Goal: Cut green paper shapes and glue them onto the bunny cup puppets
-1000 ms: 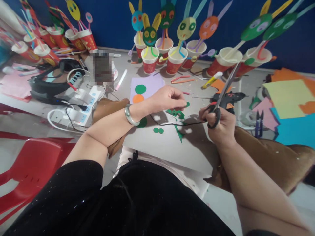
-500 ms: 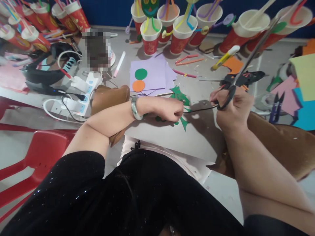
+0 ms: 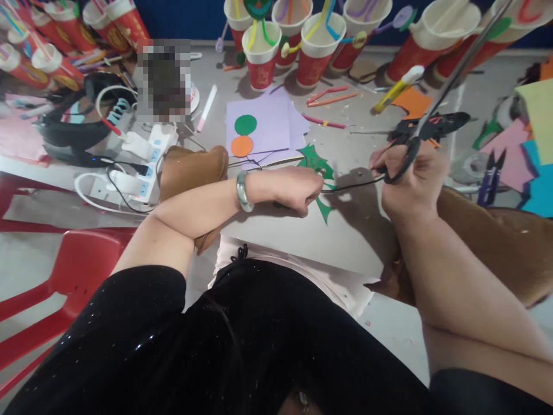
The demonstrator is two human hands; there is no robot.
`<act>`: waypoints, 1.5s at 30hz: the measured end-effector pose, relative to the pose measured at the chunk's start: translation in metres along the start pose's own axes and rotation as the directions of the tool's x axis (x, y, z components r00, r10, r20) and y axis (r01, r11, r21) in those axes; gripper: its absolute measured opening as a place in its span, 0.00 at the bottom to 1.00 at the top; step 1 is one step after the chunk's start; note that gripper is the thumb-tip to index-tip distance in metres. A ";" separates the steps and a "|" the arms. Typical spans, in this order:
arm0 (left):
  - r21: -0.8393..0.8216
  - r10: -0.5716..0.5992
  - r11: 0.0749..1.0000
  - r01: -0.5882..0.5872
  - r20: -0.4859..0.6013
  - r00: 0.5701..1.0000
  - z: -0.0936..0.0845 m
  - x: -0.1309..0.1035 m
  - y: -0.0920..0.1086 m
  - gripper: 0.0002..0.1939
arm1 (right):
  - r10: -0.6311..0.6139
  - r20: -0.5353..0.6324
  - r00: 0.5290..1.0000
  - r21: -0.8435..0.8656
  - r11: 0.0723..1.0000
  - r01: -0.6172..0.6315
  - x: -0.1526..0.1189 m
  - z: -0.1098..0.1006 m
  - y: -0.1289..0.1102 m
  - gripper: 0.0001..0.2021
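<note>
A thin black cord runs between my two hands above the grey table. My left hand, with a jade bangle on its wrist, is closed in a fist round one end of it. My right hand grips the scissors by the handles, blades pointing up and away, and pinches the cord's other end with its fingers. Below and behind the left fist lie green paper cut-outs. Farther back are purple sheets with a green circle and an orange circle on them.
Red and white paper cups with bent straws line the back. A glue gun and a yellow marker lie beyond my right hand. A power strip sits at the left, near a red chair. Coloured paper lies at the right.
The view has shifted slightly. Both hands keep their hold on the cord, and the left fist has turned a little. The scissors remain in my right hand.
</note>
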State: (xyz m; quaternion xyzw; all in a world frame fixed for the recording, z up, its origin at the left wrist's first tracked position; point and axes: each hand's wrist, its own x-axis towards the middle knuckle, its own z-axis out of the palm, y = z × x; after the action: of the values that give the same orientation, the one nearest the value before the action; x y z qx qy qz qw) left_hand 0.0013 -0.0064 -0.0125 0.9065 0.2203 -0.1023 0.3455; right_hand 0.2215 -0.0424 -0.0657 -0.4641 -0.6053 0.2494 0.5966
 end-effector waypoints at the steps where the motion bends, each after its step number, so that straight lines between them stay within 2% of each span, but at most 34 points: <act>1: 0.011 -0.010 1.000 0.010 0.008 1.000 -0.002 -0.001 0.000 0.11 | 0.000 -0.004 1.000 -0.005 1.000 0.000 0.000 0.000 0.001 0.32; 5: 0.009 0.016 1.000 -0.016 0.083 0.996 -0.012 -0.006 -0.001 0.15 | 0.016 -0.018 1.000 -0.032 0.999 -0.016 0.000 0.001 0.001 0.32; 9: -0.017 0.072 0.997 -0.070 0.124 0.990 -0.012 -0.005 -0.004 0.13 | -0.007 -0.022 1.000 -0.024 1.000 0.007 0.000 0.002 -0.002 0.32; 15: 0.005 0.125 0.992 -0.125 0.069 0.990 -0.011 -0.004 -0.006 0.10 | -0.013 -0.006 1.000 -0.033 0.999 0.012 -0.001 0.000 -0.003 0.31; 20: 0.043 0.098 0.995 -0.095 -0.069 0.993 -0.017 -0.005 -0.004 0.11 | -0.034 -0.035 0.999 -0.032 0.999 0.033 -0.002 -0.001 0.002 0.31; 28: 0.210 0.126 0.972 -0.106 -0.085 0.988 -0.013 -0.002 -0.012 0.15 | -0.019 -0.049 0.999 -0.037 0.999 0.017 -0.001 0.000 0.001 0.32; 35: 0.263 0.239 0.942 -0.208 -0.090 0.967 -0.003 0.004 -0.007 0.15 | 0.008 -0.039 0.999 -0.026 1.000 -0.009 -0.001 0.000 0.004 0.32; 40: 0.339 0.230 0.926 -0.165 -0.163 0.959 0.007 0.012 -0.009 0.13 | 0.030 -0.020 0.999 0.014 0.999 -0.030 0.000 0.002 0.004 0.32; 45: 0.314 0.236 0.934 -0.168 -0.193 0.952 0.009 0.017 -0.011 0.13 | 0.026 -0.045 0.999 0.005 1.000 -0.026 0.000 0.004 0.005 0.33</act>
State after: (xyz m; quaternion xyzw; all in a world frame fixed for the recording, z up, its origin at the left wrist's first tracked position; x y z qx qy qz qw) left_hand 0.0109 0.0007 -0.0311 0.9713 0.1458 0.0070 0.1880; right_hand 0.2192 -0.0394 -0.0701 -0.4762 -0.5849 0.2479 0.6080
